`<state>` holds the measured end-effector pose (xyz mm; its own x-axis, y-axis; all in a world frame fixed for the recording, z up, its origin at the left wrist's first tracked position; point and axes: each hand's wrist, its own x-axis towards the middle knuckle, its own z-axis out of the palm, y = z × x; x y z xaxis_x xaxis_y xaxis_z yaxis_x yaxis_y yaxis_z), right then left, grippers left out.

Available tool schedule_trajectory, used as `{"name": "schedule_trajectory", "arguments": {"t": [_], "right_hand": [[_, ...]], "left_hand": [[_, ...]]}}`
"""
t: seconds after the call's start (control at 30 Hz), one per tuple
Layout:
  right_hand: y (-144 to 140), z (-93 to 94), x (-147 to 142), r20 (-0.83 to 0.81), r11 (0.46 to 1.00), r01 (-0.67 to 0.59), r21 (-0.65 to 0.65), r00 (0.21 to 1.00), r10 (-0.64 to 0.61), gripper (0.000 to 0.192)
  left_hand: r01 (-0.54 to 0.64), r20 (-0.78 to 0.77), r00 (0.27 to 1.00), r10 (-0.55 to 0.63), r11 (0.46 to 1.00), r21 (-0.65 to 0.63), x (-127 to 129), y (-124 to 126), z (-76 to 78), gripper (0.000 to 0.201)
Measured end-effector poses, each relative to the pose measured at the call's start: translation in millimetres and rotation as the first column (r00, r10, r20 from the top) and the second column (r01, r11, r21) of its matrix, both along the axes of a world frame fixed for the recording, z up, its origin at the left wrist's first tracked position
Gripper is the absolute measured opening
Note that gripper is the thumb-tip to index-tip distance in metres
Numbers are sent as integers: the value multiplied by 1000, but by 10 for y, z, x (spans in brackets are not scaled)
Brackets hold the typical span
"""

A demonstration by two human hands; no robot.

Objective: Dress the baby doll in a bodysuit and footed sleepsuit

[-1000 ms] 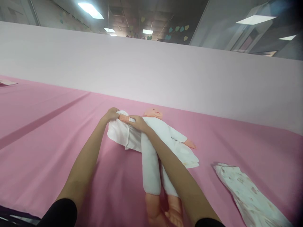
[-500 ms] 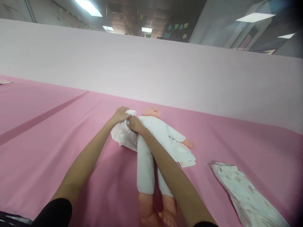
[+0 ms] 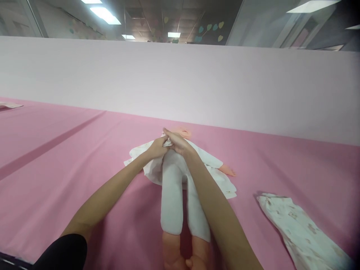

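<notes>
A baby doll (image 3: 172, 178) with a white cloth body lies on its back, feet toward me. A white baby shirt (image 3: 153, 170) is spread beneath it and shows on both sides. My left hand (image 3: 158, 147) is closed on the shirt's fabric at the doll's upper chest, on the left side. Beside it, touching or nearly so, my right hand (image 3: 180, 144) has its fingers around the same bunched fabric. Between them a bit of white cloth shows. My hands cover the doll's chest and part of its head. The doll's arm on the right lies bare of the shirt, stretched outward.
Folded white patterned baby clothing (image 3: 300, 228) lies at the right. A pink sheet (image 3: 84, 161) covers the surface, with a white padded wall (image 3: 180, 82) behind it. Another pale cloth (image 3: 9, 105) lies at the far left edge.
Both hands have moved right, from beside the doll to over its chest. The bunched shirt part on the left now lies spread outward, with fabric drawn up to the doll's chest.
</notes>
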<state>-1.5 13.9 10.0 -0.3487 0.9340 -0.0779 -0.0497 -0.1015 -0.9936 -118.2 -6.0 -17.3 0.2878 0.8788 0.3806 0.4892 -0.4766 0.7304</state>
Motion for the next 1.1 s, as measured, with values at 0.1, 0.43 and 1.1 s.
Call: {"name": "schedule_trajectory", "arguments": {"t": [0.1, 0.43, 1.1], "right_hand": [[54, -83, 12, 145, 971, 166, 172, 971, -192, 24], [89, -69, 292, 646, 754, 119, 646, 439, -624, 15], [279, -91, 692, 677, 828, 162, 536, 504, -537, 12]], "left_hand": [[84, -191, 978, -79, 996, 15, 28, -153, 129, 35], [-308, -538, 806, 248, 951, -23, -659, -94, 461, 23], [-311, -105, 948, 299, 942, -128, -563, 316, -177, 22]]}}
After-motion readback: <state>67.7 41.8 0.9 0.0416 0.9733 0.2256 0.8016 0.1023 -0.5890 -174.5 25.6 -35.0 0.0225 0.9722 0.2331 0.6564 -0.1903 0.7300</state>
